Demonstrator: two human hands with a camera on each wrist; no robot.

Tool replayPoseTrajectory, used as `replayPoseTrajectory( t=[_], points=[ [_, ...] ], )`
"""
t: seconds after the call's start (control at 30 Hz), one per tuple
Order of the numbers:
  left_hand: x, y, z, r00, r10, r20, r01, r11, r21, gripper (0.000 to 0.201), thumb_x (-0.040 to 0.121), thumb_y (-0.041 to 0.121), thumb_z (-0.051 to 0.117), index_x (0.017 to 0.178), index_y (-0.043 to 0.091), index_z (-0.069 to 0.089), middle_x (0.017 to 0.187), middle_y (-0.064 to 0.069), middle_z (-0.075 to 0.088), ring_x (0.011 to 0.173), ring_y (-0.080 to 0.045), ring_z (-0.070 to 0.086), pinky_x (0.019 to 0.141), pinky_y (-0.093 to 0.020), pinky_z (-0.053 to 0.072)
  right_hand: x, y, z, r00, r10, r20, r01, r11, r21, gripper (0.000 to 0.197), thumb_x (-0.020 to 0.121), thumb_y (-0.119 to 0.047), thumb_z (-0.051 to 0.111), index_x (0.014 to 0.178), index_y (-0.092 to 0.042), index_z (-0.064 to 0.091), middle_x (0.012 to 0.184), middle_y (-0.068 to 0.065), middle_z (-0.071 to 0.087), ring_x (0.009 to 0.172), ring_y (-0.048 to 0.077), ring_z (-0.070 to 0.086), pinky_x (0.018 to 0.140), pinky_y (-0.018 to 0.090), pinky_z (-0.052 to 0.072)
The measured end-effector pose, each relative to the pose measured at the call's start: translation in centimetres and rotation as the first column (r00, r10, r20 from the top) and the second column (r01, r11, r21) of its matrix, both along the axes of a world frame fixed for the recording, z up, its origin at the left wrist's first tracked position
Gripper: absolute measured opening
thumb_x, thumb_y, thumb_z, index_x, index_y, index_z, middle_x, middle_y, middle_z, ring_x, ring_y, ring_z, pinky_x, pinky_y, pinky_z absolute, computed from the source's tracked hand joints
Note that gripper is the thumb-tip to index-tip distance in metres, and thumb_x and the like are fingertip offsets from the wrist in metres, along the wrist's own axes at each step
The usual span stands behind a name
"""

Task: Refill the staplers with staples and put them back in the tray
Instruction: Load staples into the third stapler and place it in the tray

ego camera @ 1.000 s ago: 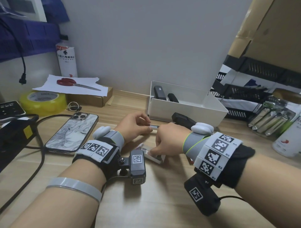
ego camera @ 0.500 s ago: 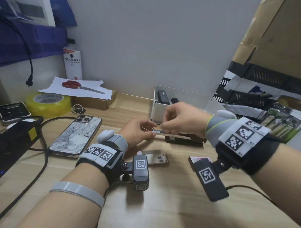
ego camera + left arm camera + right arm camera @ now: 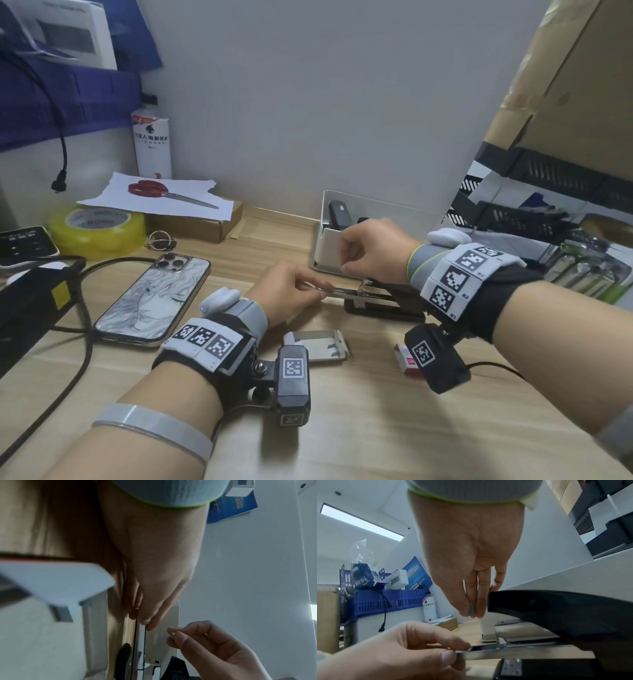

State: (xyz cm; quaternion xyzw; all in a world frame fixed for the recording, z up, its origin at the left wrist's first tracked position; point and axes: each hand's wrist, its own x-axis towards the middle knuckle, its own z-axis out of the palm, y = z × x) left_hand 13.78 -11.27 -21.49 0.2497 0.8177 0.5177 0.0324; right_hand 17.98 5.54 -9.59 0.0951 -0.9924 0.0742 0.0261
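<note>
A black stapler (image 3: 376, 303) lies open on the desk in front of the white tray (image 3: 323, 253). Its metal staple rail (image 3: 522, 652) sticks out to the left, and its black top arm (image 3: 556, 609) is swung up. My left hand (image 3: 320, 291) pinches the rail's free end, also seen from the right wrist (image 3: 455, 651). My right hand (image 3: 344, 267) hovers just above the rail, pinching a short grey staple strip (image 3: 471, 610) between thumb and fingers. Two more black staplers (image 3: 339, 212) stand in the tray.
An open staple box tray (image 3: 318, 342) and its red and white sleeve (image 3: 407, 358) lie near my wrists. A phone (image 3: 154, 298), a cable, a yellow tape roll (image 3: 96, 229) and scissors (image 3: 150, 189) on paper sit to the left. Black baskets crowd the right.
My right hand left the staple box on the desk and rose with a staple strip to just above the rail. The left hand stayed pinched at the rail's end.
</note>
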Motion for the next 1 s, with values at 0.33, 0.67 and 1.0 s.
replayPoseTrajectory(
  t=[0.33,0.67,1.0],
  points=[
    [-0.1,-0.3,0.3,0.999,0.035,-0.033,-0.035,0.999,-0.001,0.005,0.079,0.019,0.083,0.081,0.023,0.082,0.08,0.008,0.079,0.082,-0.01,0.074,0.079,-0.021,0.055,-0.3,0.0,-1.6,0.999,0.018,0.046,-0.024,0.99,0.141,0.002,0.072,-0.02,0.069,0.074,-0.021,0.069,0.068,-0.01,0.066,0.073,0.011,0.062,0.071,0.035,0.057],
    [-0.2,-0.4,0.1,1.0,0.019,0.003,-0.019,0.999,0.032,0.006,0.079,0.015,0.082,0.081,0.02,0.079,0.082,0.004,0.08,0.085,-0.013,0.075,0.089,-0.033,0.059,-0.3,0.1,-2.6,0.988,0.126,0.088,-0.132,0.989,0.063,0.018,0.074,-0.012,0.067,0.091,-0.02,0.07,0.078,-0.01,0.074,0.076,0.008,0.068,0.075,0.026,0.055],
    [-0.5,-0.4,-0.3,1.0,-0.002,0.031,0.0,0.998,0.066,0.011,0.078,0.01,0.081,0.078,0.021,0.078,0.082,0.001,0.08,0.086,-0.02,0.076,0.091,-0.042,0.059,-0.4,0.0,-3.2,0.988,0.139,0.066,-0.141,0.99,0.018,0.016,0.076,-0.016,0.071,0.091,-0.02,0.07,0.077,-0.011,0.074,0.075,0.006,0.068,0.077,0.03,0.056]
  ],
)
